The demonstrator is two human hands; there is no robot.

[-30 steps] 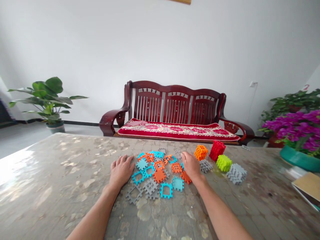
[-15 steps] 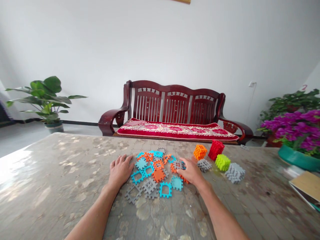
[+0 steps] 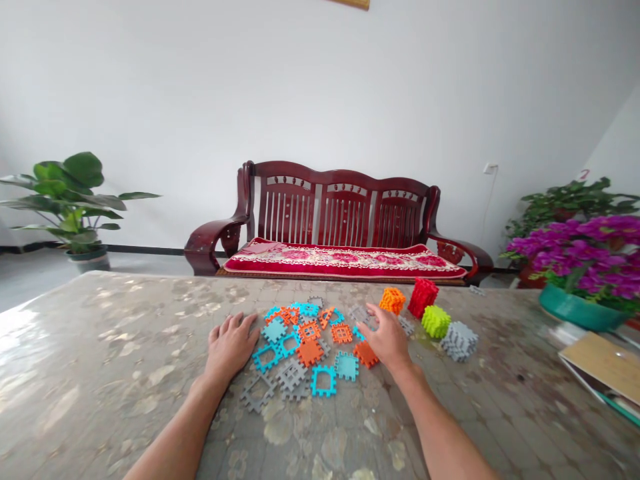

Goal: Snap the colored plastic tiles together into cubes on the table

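My right hand (image 3: 387, 337) pinches a grey interlocking tile (image 3: 363, 316) at the right side of the loose pile; the tile is slightly blurred. My left hand (image 3: 233, 340) lies flat on the table at the pile's left, holding nothing. Between my hands are several flat toothed tiles, among them a blue frame tile (image 3: 324, 368), a pale teal tile (image 3: 347, 366), a solid orange tile (image 3: 310, 353), an orange window tile (image 3: 341, 333) and a grey frame tile (image 3: 259, 392). Close to my right palm lies another orange tile (image 3: 366, 355), partly covered.
Right of my right hand stand sorted stacks: orange (image 3: 393, 301), red (image 3: 423, 297), lime green (image 3: 437, 322) and grey (image 3: 459, 341). A turquoise flower pot (image 3: 575, 308) and a tan notebook (image 3: 603, 363) sit at the table's right. Behind the table is a wooden bench (image 3: 345, 207).
My right hand has lifted the grey tile off the pile and carried it right and away from me, uncovering the orange window tile. My left hand stays put. The view has turned slightly right.
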